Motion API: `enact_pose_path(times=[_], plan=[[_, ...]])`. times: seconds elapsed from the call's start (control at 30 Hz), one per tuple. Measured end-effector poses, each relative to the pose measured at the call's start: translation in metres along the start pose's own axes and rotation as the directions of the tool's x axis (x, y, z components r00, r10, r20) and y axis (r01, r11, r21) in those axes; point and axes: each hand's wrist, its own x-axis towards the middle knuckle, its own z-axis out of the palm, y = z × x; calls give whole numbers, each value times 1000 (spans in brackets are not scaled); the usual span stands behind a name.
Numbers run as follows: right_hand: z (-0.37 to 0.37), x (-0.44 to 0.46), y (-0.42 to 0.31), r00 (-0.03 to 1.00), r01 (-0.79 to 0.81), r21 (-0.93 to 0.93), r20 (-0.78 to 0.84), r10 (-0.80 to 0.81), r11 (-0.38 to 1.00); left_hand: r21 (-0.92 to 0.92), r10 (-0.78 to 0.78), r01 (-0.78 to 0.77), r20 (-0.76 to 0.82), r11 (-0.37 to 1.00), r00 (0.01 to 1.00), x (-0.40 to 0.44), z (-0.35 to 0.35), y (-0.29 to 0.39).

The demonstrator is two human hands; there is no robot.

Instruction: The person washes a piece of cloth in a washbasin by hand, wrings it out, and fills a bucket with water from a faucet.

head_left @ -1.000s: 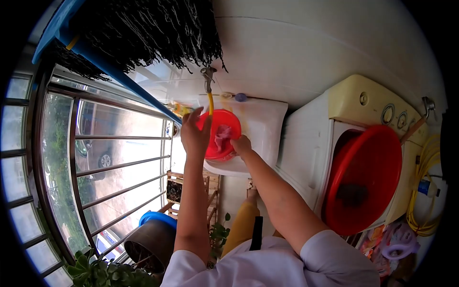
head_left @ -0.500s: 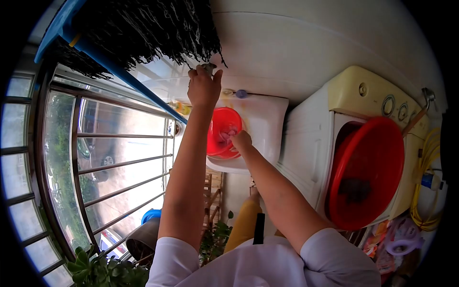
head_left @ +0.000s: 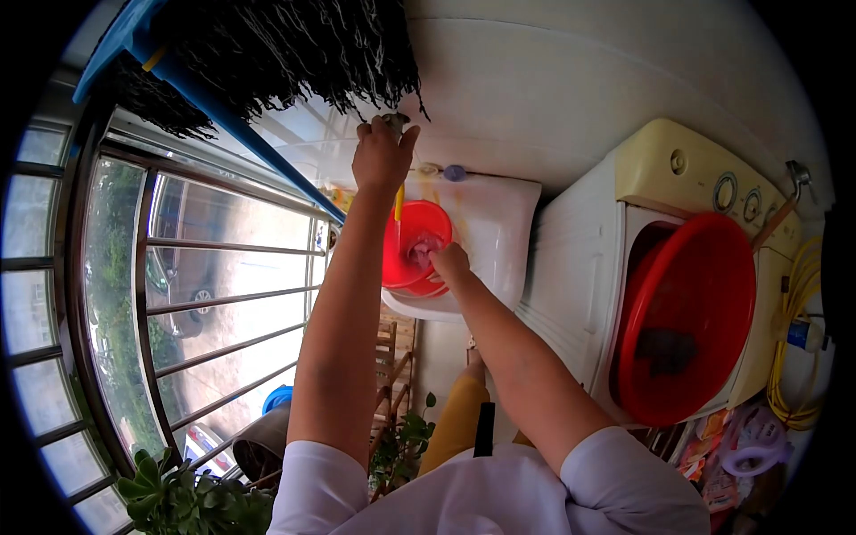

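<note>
My left hand (head_left: 382, 160) reaches up to the wall, its fingers curled round a grey metal tap (head_left: 396, 121) just below the black mop strands. A yellow spout or tube (head_left: 399, 205) shows beside my left wrist, pointing down at a red basin (head_left: 432, 214). That basin stands in the white sink (head_left: 499, 232). At its right rim, my right hand (head_left: 451, 261) is closed on a pinkish cloth (head_left: 419, 251) that lies partly inside. The fingertips of this hand are hidden from view.
A mop (head_left: 267, 53) with a blue handle hangs upper left, by the barred window (head_left: 232, 245). On the right, a washing machine (head_left: 571, 267) carries a large red basin (head_left: 704, 294) with dark cloth (head_left: 667, 349) inside. Potted plants (head_left: 192, 499) stand low left.
The yellow spout or tube has come into view beside my left wrist. My left hand remains at the tap, and my right hand stays at the basin. The whole view has shifted slightly.
</note>
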Motion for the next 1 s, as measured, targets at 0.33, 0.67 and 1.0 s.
enact_pose_path(times=[0.33, 0.67, 1.0], plan=[[-50, -71, -22, 994, -50, 26, 95, 48, 998, -113, 139, -124, 143, 986, 980, 24, 0, -37], [-125, -215, -15, 941, 301, -25, 169, -293, 953, -136, 155, -96, 538, 986, 828, -80, -94, -59], [-290, -383, -26, 811, 463, 389, 176, -558, 796, -884, 348, 157, 329, 440, 878, -216, -227, 121]])
